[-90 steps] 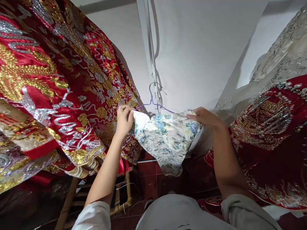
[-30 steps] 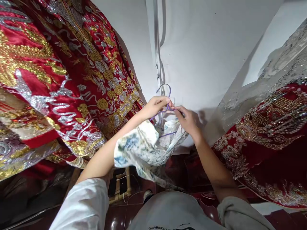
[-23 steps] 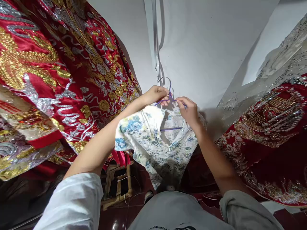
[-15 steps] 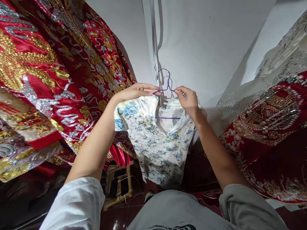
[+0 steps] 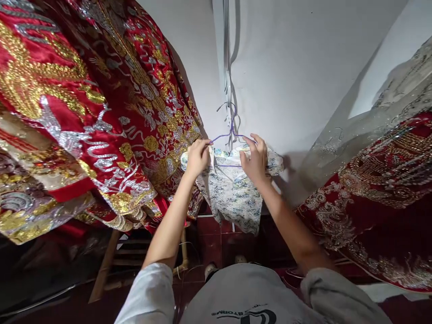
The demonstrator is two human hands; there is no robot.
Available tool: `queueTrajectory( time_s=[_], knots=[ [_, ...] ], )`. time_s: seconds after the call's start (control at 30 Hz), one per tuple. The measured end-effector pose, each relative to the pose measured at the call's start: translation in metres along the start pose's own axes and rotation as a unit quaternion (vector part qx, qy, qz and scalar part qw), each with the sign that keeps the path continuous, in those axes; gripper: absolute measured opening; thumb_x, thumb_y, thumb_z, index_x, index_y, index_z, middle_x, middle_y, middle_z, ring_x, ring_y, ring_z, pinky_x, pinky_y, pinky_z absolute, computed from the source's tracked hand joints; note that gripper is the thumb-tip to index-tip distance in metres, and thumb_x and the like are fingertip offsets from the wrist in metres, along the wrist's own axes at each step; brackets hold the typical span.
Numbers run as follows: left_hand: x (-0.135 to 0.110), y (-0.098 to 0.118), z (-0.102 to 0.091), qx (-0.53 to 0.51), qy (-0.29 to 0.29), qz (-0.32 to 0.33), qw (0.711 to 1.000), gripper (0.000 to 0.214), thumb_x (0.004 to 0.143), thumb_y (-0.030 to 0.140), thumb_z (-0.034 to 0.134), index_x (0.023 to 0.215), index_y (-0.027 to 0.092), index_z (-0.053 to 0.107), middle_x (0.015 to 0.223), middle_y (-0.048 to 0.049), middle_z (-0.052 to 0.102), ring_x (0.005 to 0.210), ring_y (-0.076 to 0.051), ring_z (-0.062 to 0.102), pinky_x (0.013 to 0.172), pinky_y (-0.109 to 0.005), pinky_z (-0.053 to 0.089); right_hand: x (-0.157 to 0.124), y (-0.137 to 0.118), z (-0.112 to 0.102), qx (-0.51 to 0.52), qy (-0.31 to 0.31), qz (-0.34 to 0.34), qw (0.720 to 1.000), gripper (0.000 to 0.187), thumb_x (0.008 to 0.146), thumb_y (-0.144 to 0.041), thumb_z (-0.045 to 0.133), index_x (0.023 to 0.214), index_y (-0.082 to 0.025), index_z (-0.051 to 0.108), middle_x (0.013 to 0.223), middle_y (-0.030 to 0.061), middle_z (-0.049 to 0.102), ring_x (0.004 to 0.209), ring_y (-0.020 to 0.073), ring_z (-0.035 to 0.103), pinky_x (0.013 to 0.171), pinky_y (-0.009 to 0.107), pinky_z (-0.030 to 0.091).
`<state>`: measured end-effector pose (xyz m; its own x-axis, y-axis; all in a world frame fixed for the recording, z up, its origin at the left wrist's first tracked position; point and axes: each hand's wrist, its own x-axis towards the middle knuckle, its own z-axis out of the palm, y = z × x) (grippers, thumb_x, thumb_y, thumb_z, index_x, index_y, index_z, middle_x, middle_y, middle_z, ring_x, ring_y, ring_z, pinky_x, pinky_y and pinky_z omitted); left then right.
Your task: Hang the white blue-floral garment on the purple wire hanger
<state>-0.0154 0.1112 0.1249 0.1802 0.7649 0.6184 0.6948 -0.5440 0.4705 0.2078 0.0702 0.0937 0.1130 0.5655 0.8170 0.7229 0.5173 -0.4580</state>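
A white short-sleeved top (image 5: 224,191) with a blue and yellow floral print hangs on a thin purple hanger (image 5: 232,128) in front of me. My left hand (image 5: 197,158) is closed on its left shoulder, fingertips at the hanger's arm. At the other shoulder, my right hand (image 5: 255,159) has its thumb and fingers apart and touches the fabric beside the neckline. The hanger's hook is up by a narrow vertical strip (image 5: 227,54) on the wall; whether it is hooked on there I cannot tell.
Red garments (image 5: 135,112) with gold and silver embroidery hang close on the left. On the right are a beaded dark red garment (image 5: 378,180) and sheer pale fabric (image 5: 401,94). A wooden stool or rack (image 5: 108,265) stands low on the left, above a dark red tiled floor (image 5: 211,240).
The floral top and hanger have moved away from me towards the wall strip. My left hand has shifted to the shoulder, and my right hand has loosened from its pinch on the hanger.
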Motion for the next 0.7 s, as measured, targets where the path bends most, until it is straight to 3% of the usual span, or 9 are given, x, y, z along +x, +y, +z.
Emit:
queueTrajectory(
  time_s=[0.1,0.2,0.3,0.37,0.43,0.57,0.7],
  knots=[
    [0.001,0.007,0.024,0.044,0.072,-0.038,0.996,0.032,0.083,0.004,0.042,0.095,0.023,0.065,0.103,-0.0074,0.067,0.108,-0.027,0.057,0.097,-0.043,0.036,-0.046,-0.003,0.014,0.031,0.075,0.067,0.994,0.023,0.093,-0.026,0.052,0.116,-0.023,0.056,0.125,0.0131,0.052,0.121,0.0272,0.053,0.103,0.047,0.045],
    [0.006,0.012,0.033,0.039,0.078,-0.055,0.995,0.028,0.078,0.002,0.043,0.084,0.023,0.061,0.097,-0.0061,0.065,0.105,-0.027,0.057,0.095,-0.042,0.033,-0.083,0.000,0.033,0.037,0.100,0.214,0.971,0.026,0.087,-0.037,0.061,0.105,-0.021,0.051,0.107,0.0107,0.056,0.102,0.0254,0.056,0.093,0.043,0.048],
    [0.005,0.014,0.033,0.024,0.088,-0.054,0.994,0.028,0.075,0.002,0.043,0.082,0.023,0.059,0.095,-0.0054,0.065,0.102,-0.027,0.056,0.094,-0.042,0.032,-0.096,0.013,0.048,0.068,-0.013,0.333,0.940,0.028,0.085,-0.047,0.062,0.088,-0.022,0.049,0.085,0.0057,0.058,0.076,0.0207,0.055,0.072,0.034,0.047],
    [0.003,0.015,0.033,0.016,0.093,-0.053,0.994,0.028,0.075,0.001,0.043,0.081,0.023,0.059,0.094,-0.0056,0.065,0.101,-0.027,0.056,0.094,-0.042,0.032,-0.094,0.023,0.052,0.072,-0.107,0.359,0.924,0.032,0.087,-0.049,0.057,0.071,-0.024,0.045,0.066,0.0025,0.054,0.061,0.0175,0.048,0.060,0.030,0.038],
    [0.002,0.017,0.032,0.011,0.088,-0.053,0.995,0.027,0.076,0.002,0.043,0.081,0.023,0.059,0.095,-0.0058,0.065,0.102,-0.028,0.057,0.095,-0.043,0.032,-0.090,0.032,0.053,0.047,-0.162,0.374,0.912,0.042,0.088,-0.048,0.055,0.057,-0.024,0.038,0.053,0.0011,0.045,0.054,0.0159,0.040,0.053,0.030,0.028],
    [-0.010,0.020,0.036,0.000,0.094,-0.037,0.995,0.028,0.081,0.008,0.047,0.097,0.024,0.064,0.109,-0.0079,0.064,0.113,-0.029,0.056,0.102,-0.046,0.035,-0.099,0.040,0.056,0.030,-0.203,0.423,0.883,0.046,0.082,-0.038,0.058,0.046,-0.025,0.033,0.044,-0.0005,0.034,0.047,0.0145,0.033,0.050,0.031,0.019],
    [-0.063,0.017,0.060,-0.037,0.197,-0.003,0.980,0.033,0.090,0.022,0.050,0.122,0.023,0.057,0.136,-0.0135,0.052,0.135,-0.032,0.043,0.114,-0.050,0.031,-0.130,0.037,0.053,0.073,-0.210,0.455,0.862,0.037,0.086,-0.039,0.047,0.052,-0.023,0.046,0.049,0.0027,0.048,0.047,0.0159,0.044,0.048,0.029,0.026]
  ],
)
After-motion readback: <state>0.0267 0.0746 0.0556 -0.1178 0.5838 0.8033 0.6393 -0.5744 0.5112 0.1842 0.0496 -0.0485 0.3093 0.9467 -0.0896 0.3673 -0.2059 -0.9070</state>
